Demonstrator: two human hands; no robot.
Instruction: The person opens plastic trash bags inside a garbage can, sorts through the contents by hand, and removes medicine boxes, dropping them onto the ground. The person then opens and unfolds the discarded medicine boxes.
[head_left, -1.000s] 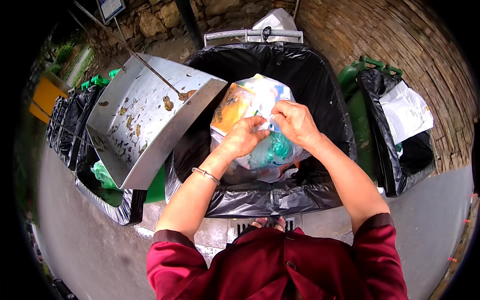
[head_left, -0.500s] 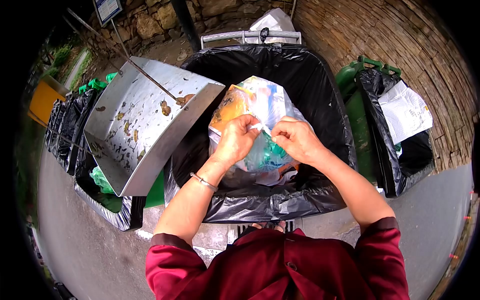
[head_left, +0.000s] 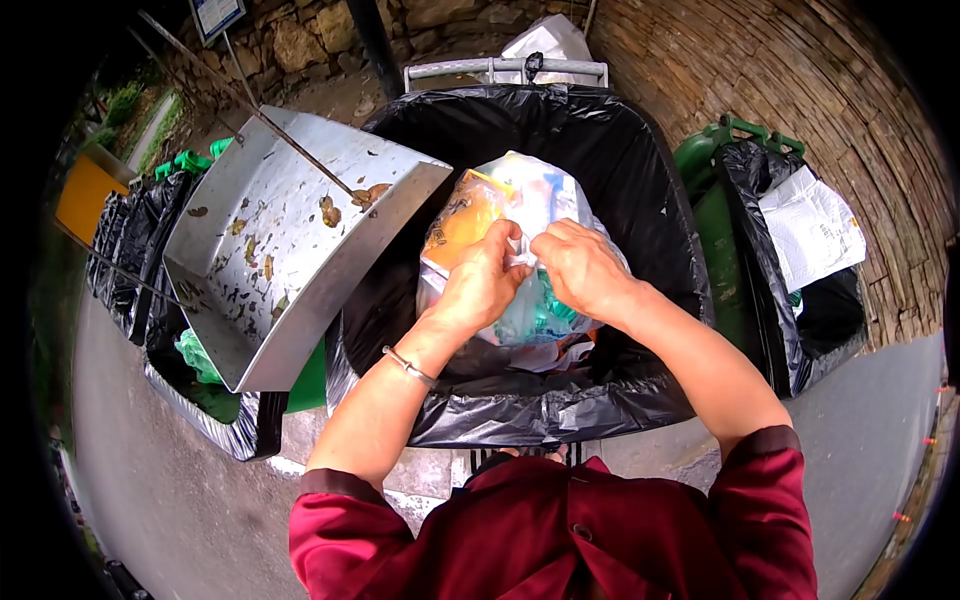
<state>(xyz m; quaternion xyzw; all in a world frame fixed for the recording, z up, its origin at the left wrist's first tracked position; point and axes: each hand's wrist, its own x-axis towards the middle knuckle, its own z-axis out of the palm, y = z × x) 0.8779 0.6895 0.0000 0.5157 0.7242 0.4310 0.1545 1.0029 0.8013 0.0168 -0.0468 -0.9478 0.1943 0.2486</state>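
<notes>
A stuffed, see-through plastic bag (head_left: 545, 190) with orange, white and green contents sits inside a large bin lined with black plastic (head_left: 640, 190). On the bag's top, my left hand (head_left: 480, 275) pinches the bag's whitish plastic between thumb and fingers. Close beside it on the right, my right hand (head_left: 580, 262) is closed on the same gathered plastic. The fingertips of both hands nearly meet, and the knot or fold between them is partly hidden. A metal bangle circles my left wrist.
A big metal dustpan (head_left: 300, 210) holding dry leaves leans over the left bins. Another black-lined bin at right holds a white paper sheet (head_left: 810, 228). Behind the main bin are a metal bar (head_left: 450, 69), a white bag (head_left: 548, 45) and a stone wall (head_left: 300, 45).
Both hands have stayed at the bag's top, shifting slightly. The fingertips drew apart a little, and my right hand has since curled more closely over the plastic.
</notes>
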